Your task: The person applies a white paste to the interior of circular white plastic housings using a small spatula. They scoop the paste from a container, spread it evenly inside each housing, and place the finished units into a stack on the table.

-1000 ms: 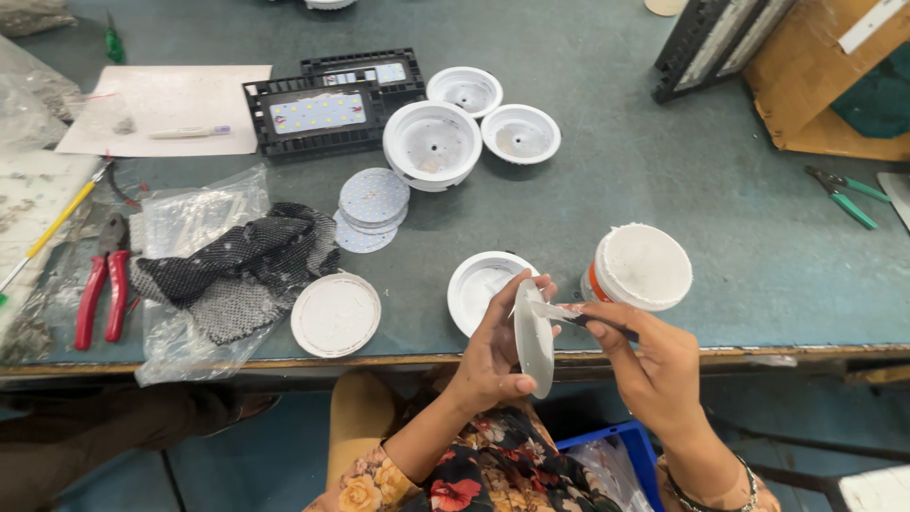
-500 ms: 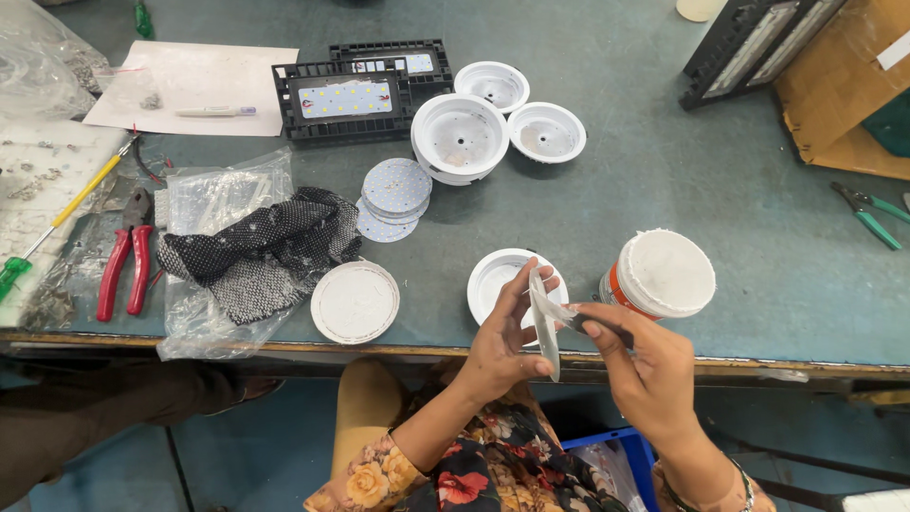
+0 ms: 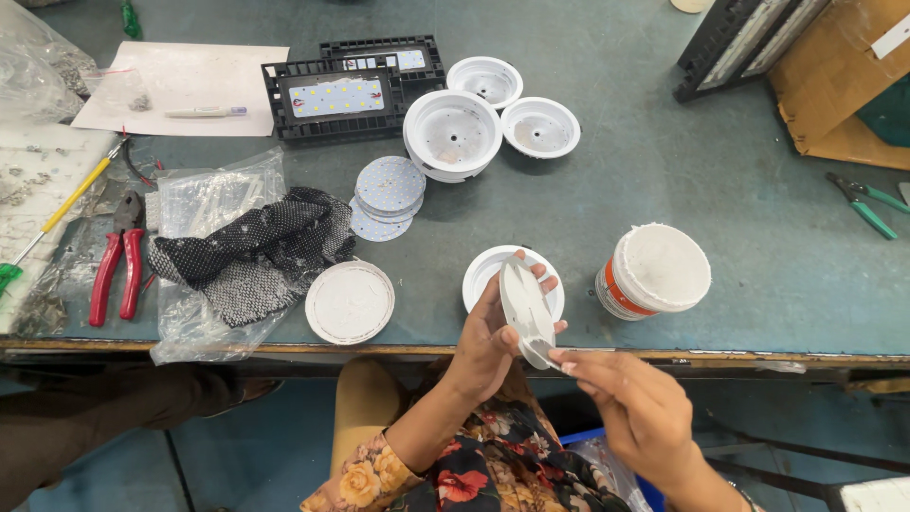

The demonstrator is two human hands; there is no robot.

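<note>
White round disc (image 3: 524, 308) held on edge above desk (image 3: 739, 190) rim, clenched in left hand (image 3: 488, 346) grip; right hand (image 3: 640, 408) fingertips (image 3: 561, 358) pinch its lower edge. Just behind grip: white round housing (image 3: 483, 275). Right of grip: lidded white tub (image 3: 654, 272). Left: flat white cover (image 3: 349, 301)

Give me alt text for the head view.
The left hand holds a round white disc on edge at the table front, while the right hand touches its lower rim. Behind it lie a white housing and a white tub.
</note>
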